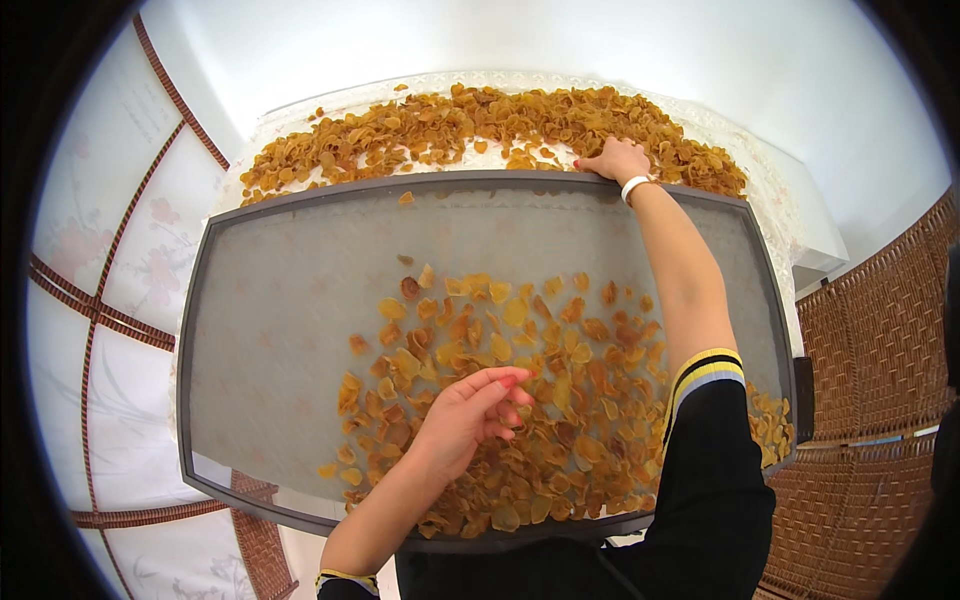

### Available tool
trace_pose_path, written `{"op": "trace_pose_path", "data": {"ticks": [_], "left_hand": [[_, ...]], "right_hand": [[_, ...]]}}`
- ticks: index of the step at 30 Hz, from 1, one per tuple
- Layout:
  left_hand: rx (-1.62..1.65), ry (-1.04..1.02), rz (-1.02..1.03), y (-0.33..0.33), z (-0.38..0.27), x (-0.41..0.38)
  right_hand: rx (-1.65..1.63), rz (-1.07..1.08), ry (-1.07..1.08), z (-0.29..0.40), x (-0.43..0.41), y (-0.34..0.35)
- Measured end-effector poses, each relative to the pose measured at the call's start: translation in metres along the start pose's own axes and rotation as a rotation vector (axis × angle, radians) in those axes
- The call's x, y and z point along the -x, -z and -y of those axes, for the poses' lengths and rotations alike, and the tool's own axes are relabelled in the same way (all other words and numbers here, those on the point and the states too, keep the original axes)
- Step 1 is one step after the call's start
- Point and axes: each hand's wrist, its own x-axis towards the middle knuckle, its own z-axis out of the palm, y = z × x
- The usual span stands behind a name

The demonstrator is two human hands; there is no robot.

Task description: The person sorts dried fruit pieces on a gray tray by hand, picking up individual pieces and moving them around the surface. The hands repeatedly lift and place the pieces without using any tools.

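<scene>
A dark-framed mesh screen (270, 315) lies before me, with many thin, dried amber-brown slices (540, 450) spread over its near and right part. Above these slices hovers my left hand (476, 416), thumb and fingertips drawn together; whether a slice sits between them I cannot tell. My right hand (619, 160) reaches over the far edge of the frame to a heap of similar slices (487, 112) on a white lace cloth (491, 156). Its fingers are at the heap and partly hidden, so what they hold is unclear. A white band (637, 186) circles the right wrist.
On the left stands a folding screen with white floral panels (135, 405) and brown woven trim. Brown woven panels (874, 330) stand on the right. A dark block (803, 399) adjoins the frame's right edge. Behind the heap rises a white wall (525, 37).
</scene>
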Motion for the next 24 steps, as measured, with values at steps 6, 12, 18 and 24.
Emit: {"op": "trace_pose_path", "data": {"ticks": [6,12,18,24], "left_hand": [[0.007,0.008,0.000,-0.001,0.001,0.000],[0.017,0.007,-0.003,0.000,0.000,0.001],[0.023,-0.004,0.008,0.001,0.000,0.001],[0.067,-0.044,-0.013,0.005,-0.001,-0.003]], "right_hand": [[-0.115,-0.079,0.031,-0.001,-0.005,-0.008],[-0.290,-0.167,-0.032,-0.009,-0.019,-0.020],[-0.462,-0.510,0.045,-0.014,-0.021,-0.024],[-0.998,-0.541,0.296,0.004,0.006,0.014]]}}
